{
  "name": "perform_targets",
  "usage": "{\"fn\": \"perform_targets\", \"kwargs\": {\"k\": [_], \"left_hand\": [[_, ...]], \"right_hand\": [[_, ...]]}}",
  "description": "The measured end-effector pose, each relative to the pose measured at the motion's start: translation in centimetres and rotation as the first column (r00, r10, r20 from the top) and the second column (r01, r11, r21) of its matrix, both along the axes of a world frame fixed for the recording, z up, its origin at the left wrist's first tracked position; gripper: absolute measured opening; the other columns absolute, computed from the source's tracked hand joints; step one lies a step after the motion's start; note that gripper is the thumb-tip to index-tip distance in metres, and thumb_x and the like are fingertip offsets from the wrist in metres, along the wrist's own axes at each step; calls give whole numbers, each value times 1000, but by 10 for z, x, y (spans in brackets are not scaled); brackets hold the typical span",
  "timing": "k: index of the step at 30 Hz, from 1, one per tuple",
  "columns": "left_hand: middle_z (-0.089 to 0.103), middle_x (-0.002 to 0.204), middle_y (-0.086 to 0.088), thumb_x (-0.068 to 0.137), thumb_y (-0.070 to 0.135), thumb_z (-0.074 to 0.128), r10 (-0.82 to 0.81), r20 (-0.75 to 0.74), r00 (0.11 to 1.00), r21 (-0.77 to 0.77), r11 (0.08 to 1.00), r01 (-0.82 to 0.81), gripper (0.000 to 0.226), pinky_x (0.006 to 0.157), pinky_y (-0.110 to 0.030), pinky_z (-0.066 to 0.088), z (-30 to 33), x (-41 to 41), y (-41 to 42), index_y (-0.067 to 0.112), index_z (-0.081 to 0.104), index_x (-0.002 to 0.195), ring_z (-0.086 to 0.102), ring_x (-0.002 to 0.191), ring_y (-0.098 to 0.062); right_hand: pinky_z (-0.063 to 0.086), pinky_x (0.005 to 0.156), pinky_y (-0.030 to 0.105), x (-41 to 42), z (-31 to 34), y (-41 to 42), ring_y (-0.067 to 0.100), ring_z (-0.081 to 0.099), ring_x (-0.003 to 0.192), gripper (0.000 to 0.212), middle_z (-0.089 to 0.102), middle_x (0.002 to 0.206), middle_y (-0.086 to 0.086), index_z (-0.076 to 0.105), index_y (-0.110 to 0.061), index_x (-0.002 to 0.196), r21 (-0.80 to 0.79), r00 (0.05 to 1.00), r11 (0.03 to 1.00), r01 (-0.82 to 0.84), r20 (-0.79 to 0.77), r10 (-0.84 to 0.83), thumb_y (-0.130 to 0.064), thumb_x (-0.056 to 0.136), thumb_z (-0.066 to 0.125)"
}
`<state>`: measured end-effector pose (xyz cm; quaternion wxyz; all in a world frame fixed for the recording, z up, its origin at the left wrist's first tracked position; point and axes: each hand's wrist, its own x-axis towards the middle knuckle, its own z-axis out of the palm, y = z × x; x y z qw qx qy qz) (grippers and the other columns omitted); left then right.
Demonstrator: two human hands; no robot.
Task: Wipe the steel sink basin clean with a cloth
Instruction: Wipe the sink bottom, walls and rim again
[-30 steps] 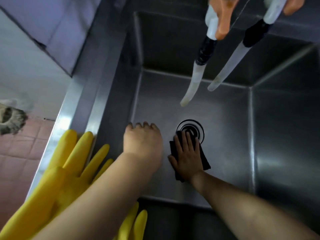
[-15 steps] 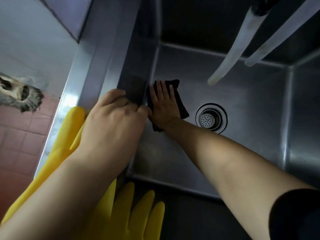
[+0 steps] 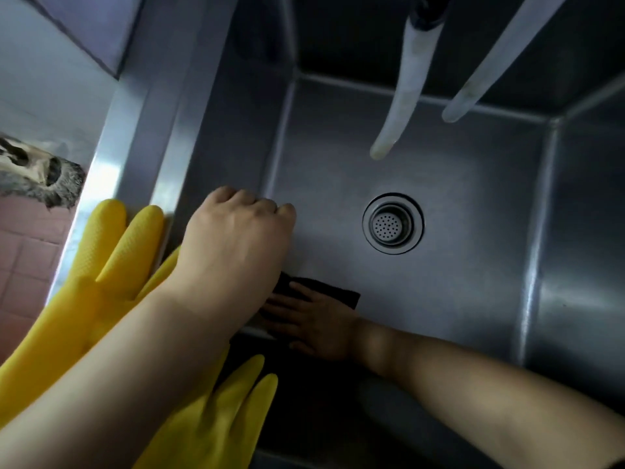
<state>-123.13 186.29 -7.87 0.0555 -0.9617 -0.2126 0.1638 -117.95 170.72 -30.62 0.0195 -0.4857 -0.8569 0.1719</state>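
Where the basin (image 3: 473,265) floor meets the near wall, a black cloth (image 3: 324,292) is pressed flat under the right hand (image 3: 318,330), whose fingers are spread wide over the fabric and point toward the left wall; no grasp is closed around the cloth. Part of the cloth is hidden by the left hand (image 3: 236,245), which is held above the near-left corner with its fingers curled loosely and its knuckles uppermost; whether anything is gripped in it cannot be told. Open floor is left to the right of the cloth and beyond it, as far as the right and far walls. A round drain (image 3: 393,224) with a perforated strainer is set in the floor, well apart from the cloth. Two pale translucent hoses (image 3: 406,96) hang from above, their ends clear of the floor. The basin is formed of brushed steel with straight walls and creased corners, and soft reflections are seen on the right wall. Along the left, a flat steel rim (image 3: 135,130) borders the basin. Two yellow rubber gloves (image 3: 101,265) with a dimpled texture are draped over the near-left rim, partly under the left forearm. Beyond the rim, pink floor tiles (image 3: 20,252) and a grey mop head (image 3: 40,177) are visible.
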Motion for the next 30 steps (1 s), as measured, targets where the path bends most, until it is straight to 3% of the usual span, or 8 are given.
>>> {"fn": "perform_targets", "kwargs": {"k": [5, 11, 14, 17, 20, 23, 25, 30], "left_hand": [[67, 94, 3, 86, 20, 51, -16, -4, 1000, -96, 995, 15, 25, 79, -32, 41, -16, 21, -26, 22, 61, 109, 61, 88, -22], [68, 72, 4, 73, 23, 72, -31, -23, 999, -120, 992, 28, 15, 63, -29, 48, -26, 47, -47, 25, 68, 87, 65, 68, -19], [64, 62, 6, 64, 23, 77, -63, -43, 997, -120, 991, 58, 16, 55, -25, 45, -33, 55, -57, 25, 68, 77, 62, 59, -18], [62, 59, 5, 63, 23, 77, -97, 9, 995, -130, 987, 97, 14, 53, -25, 43, -39, 59, -66, 24, 68, 73, 60, 55, -18], [63, 61, 4, 69, 23, 73, -128, 39, 991, -146, 980, 132, 9, 57, -27, 45, -43, 60, -74, 21, 67, 76, 60, 58, -20], [56, 49, 0, 53, 13, 82, -175, 26, 984, -135, 975, 177, 21, 50, -25, 39, -36, 62, -82, 15, 63, 62, 54, 46, -24], [55, 48, -2, 48, 10, 85, -195, 17, 981, -127, 972, 196, 26, 49, -25, 39, -31, 61, -84, 13, 62, 59, 54, 44, -25], [55, 48, -3, 51, 10, 84, -201, 31, 979, -144, 969, 203, 25, 48, -25, 34, -18, 50, -82, 12, 61, 59, 53, 43, -26]], "right_hand": [[4, 117, 49, 59, 5, -58, 22, 15, 145, 55, 28, 155, 0, 41, -25, 143, 3, 993, 1000, 3, 115, -3, -50, 94, 41], [10, 116, 49, 169, 16, -91, 27, 19, 144, 72, 27, 154, 8, 34, -20, 146, 20, 885, 906, 422, 206, -417, -51, 84, 52], [8, 117, 48, 220, 18, -81, 28, 11, 146, 74, 19, 157, 11, 20, -19, 150, 32, 756, 792, 610, 277, -593, -53, 87, 38], [-2, 119, 44, 265, 15, -67, 24, -2, 147, 75, 5, 160, 10, 1, -20, 152, 61, 531, 591, 804, 371, -761, -56, 90, 23], [-4, 118, 45, 282, 10, -61, 24, -5, 147, 74, 2, 160, 9, 2, -19, 152, 116, 314, 389, 914, 403, -860, -57, 90, 17], [-4, 118, 48, 264, 12, -74, 26, -4, 147, 74, 3, 160, 12, 7, -18, 152, 126, 180, 244, 961, 383, -906, -58, 91, 20], [-4, 118, 50, 243, 17, -94, 29, -1, 147, 74, 6, 159, 15, 11, -15, 152, 120, 177, 235, 964, 366, -913, -56, 92, 25], [-1, 116, 54, 188, 30, -150, 36, 3, 146, 79, 11, 156, 23, 17, -7, 150, 36, 361, 413, 910, 422, -831, -52, 91, 43]]}}
